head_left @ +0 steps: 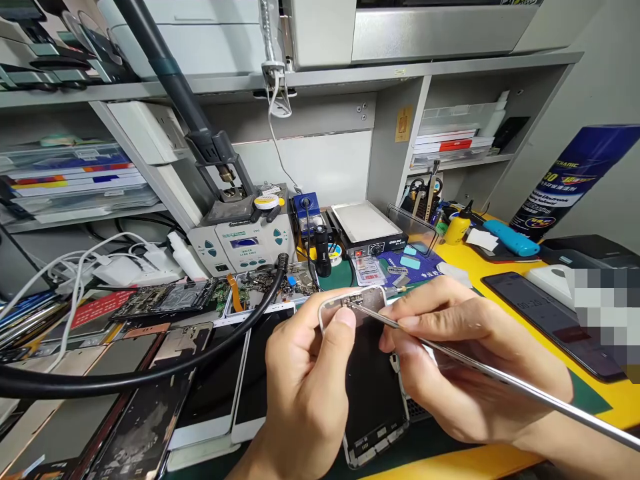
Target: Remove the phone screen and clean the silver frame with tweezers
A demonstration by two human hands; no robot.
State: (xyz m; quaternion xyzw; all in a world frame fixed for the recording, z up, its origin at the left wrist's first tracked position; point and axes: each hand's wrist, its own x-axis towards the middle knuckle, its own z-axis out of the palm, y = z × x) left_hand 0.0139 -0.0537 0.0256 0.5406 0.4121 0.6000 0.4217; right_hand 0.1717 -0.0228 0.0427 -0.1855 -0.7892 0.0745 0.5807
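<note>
My left hand (315,387) grips the upper end of a phone frame (373,300) with a pale rim, its thumb pressed on the inner face. Thin and silvery, a metal tool (480,365) lies in the pinched fingers of my right hand (465,360). Its tip touches or hovers just over small parts beside my left thumb; contact cannot be made out. The tool's shaft runs back to the lower right. Below the hands is a dark phone panel (375,387); my fingers hide whether it joins the frame.
Phones and panels (207,380) cover the left side. A thick black hose (200,370) arches across them. Behind stand a soldering station (245,243), a heating plate (370,227) and a black torch (323,252). At right are a phone (540,320) and a spray can (570,177).
</note>
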